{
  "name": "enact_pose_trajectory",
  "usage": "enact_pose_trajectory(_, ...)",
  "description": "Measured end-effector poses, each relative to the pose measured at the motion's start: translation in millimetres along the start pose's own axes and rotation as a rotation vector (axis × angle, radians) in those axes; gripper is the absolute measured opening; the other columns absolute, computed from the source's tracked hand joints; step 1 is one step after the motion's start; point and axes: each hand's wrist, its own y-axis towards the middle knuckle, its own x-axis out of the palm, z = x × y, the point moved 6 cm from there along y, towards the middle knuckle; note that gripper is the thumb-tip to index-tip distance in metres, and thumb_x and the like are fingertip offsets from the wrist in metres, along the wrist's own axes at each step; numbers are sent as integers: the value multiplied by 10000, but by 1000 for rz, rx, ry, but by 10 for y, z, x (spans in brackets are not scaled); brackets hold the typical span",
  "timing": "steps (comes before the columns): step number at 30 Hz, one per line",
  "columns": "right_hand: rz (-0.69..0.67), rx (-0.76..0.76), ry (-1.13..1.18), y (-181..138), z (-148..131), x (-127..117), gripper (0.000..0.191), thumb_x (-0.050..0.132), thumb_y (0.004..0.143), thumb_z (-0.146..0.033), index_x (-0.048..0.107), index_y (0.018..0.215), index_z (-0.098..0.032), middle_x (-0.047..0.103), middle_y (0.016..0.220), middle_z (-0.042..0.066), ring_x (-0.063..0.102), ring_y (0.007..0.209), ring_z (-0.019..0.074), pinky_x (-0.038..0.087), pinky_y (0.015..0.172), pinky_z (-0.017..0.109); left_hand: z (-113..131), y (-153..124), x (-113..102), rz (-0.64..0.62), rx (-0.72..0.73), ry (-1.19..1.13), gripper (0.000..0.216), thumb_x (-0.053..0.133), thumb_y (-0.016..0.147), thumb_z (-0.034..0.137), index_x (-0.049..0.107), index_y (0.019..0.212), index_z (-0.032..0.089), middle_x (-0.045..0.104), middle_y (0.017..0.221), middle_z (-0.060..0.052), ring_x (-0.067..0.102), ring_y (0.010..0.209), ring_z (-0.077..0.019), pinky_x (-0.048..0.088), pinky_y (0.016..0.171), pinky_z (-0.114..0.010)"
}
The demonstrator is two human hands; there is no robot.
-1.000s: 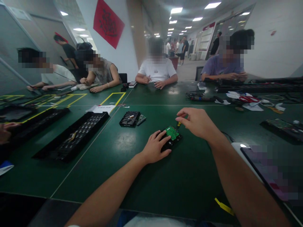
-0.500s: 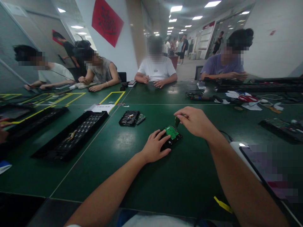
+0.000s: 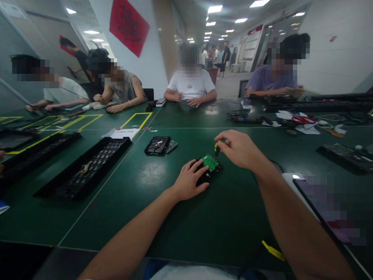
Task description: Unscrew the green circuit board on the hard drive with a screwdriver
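Screwdriver [image 3: 216,149], yellow and dark, stands nearly upright over the right side of a green circuit board [image 3: 208,159]; this board lies on a black unit [image 3: 212,173], which rests on the green surface [image 3: 227,229], near the middle of the view. If the unit is taken as the centre of a clock, the right hand [image 3: 240,149] comes from two o'clock, its thumb and forefinger pinching the top of the handle; whether the tip touches the board, one cannot tell. The left hand [image 3: 190,182] lies at eight o'clock; its fingers are spread, and some of them rest on the unit and reach the board's edge. At ten o'clock is a black casing [image 3: 156,146], with a small loose board [image 3: 171,146] just beside it; at nine o'clock, well apart, lies a long black tray [image 3: 87,171]; a bundle of cables [image 3: 237,116] is at one o'clock.
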Motion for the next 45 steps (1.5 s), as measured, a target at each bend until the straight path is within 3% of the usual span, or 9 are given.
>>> enact_pose_trajectory(6, -14, -33, -4, -2, -6, 0, 151, 650, 977, -248, 796, 962, -210, 793, 1004, 78, 700, 867, 216, 484, 809, 331, -4, -6, -1, 10, 5, -12, 731, 701, 971, 567, 492, 1630, 327, 363, 1746, -78, 272, 1608, -425, 321, 1273, -653)
enact_pose_trajectory(13, 15, 125, -13, -27, 83, -15, 205, 777, 920, -405, 743, 885, -206, 793, 904, 71, 706, 814, 232, 478, 734, 338, 23, -2, -17, 22, 17, -1, 707, 691, 981, 549, 512, 1617, 297, 390, 1727, -96, 297, 1587, -420, 323, 1273, -640)
enact_pose_trajectory(17, 16, 48, -46, -11, 44, -6, 80, 712, 967, -259, 757, 949, -195, 796, 989, 80, 702, 844, 214, 483, 810, 337, 24, 7, -22, 40, 23, -7, 682, 687, 984, 532, 522, 1607, 309, 412, 1708, -97, 322, 1563, -418, 344, 1256, -645)
enact_pose_trajectory(20, 8, 1, -82, 10, 27, 13, 137, 648, 989, -169, 780, 1019, -190, 789, 1050, 90, 694, 914, 216, 475, 880, 338, 5, 39, -16, 49, 48, -5, 675, 691, 979, 530, 533, 1597, 311, 427, 1691, -103, 349, 1544, -412, 353, 1250, -644)
enact_pose_trajectory(24, 4, 9, -94, 27, 51, 29, 173, 617, 1028, -217, 789, 1017, -200, 785, 1022, 91, 692, 986, 238, 477, 915, 352, -17, 112, 9, 57, 81, 0, 667, 686, 982, 508, 527, 1600, 311, 425, 1696, -103, 342, 1554, -414, 343, 1256, -646)
enact_pose_trajectory(31, 12, 21, -72, -6, 57, 6, 165, 640, 986, -134, 753, 1094, -188, 800, 1166, 105, 717, 1085, 251, 499, 975, 364, -24, 139, 50, 64, 81, 29, 662, 676, 996, 514, 538, 1598, 277, 423, 1704, -118, 319, 1586, -413, 326, 1270, -638)
enact_pose_trajectory(35, -4, 46, -116, -17, 57, 0, 75, 687, 996, -248, 733, 979, -192, 799, 1062, 100, 719, 1019, 251, 501, 913, 356, -28, 119, 52, 64, 74, 26, 657, 666, 1005, 521, 531, 1604, 287, 425, 1707, -109, 310, 1598, -409, 319, 1276, -639)
enact_pose_trajectory(39, -2, 108, -149, -19, 98, -27, 229, 727, 985, -427, 733, 946, -202, 786, 968, 89, 704, 894, 242, 489, 818, 353, -32, 114, 57, 54, 70, 34, 666, 662, 1008, 519, 519, 1614, 282, 412, 1715, -109, 302, 1605, -409, 305, 1285, -633)
enact_pose_trajectory(45, -14, 14, -104, -4, 59, -26, 127, 698, 984, -208, 799, 1057, -186, 795, 1072, 97, 705, 1009, 241, 487, 925, 350, -43, 114, 75, 57, 72, 49, 673, 666, 1005, 522, 510, 1618, 290, 402, 1725, -95, 295, 1611, -403, 311, 1286, -624)
